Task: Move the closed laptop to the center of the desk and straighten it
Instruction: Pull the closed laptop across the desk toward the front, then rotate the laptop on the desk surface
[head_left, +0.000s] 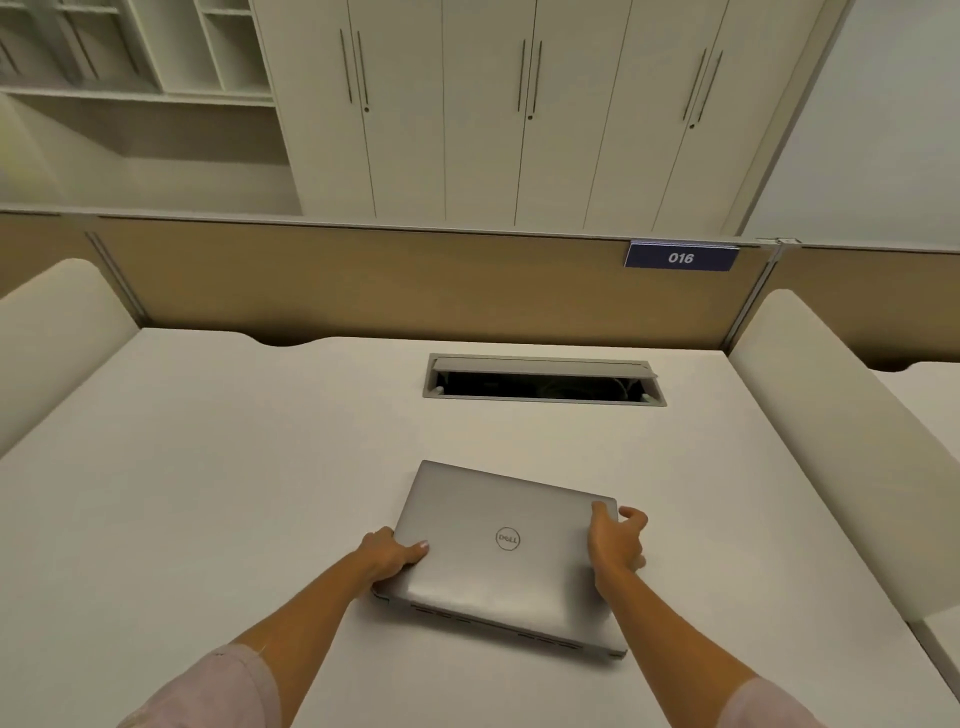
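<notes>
A closed silver laptop (498, 551) with a round logo on its lid lies on the white desk (208, 493), a little right of the middle and near the front. It is skewed, its right end turned toward me. My left hand (390, 556) grips its left edge, thumb on the lid. My right hand (615, 540) holds the right edge near the far corner, thumb on the lid and fingers curled round the side. The near edge looks slightly raised off the desk.
An open cable hatch (543, 379) is set into the desk behind the laptop. A tan partition (363, 280) with a blue "016" sign (680, 257) runs along the back. White side panels (831, 415) flank the desk. Cupboards stand beyond.
</notes>
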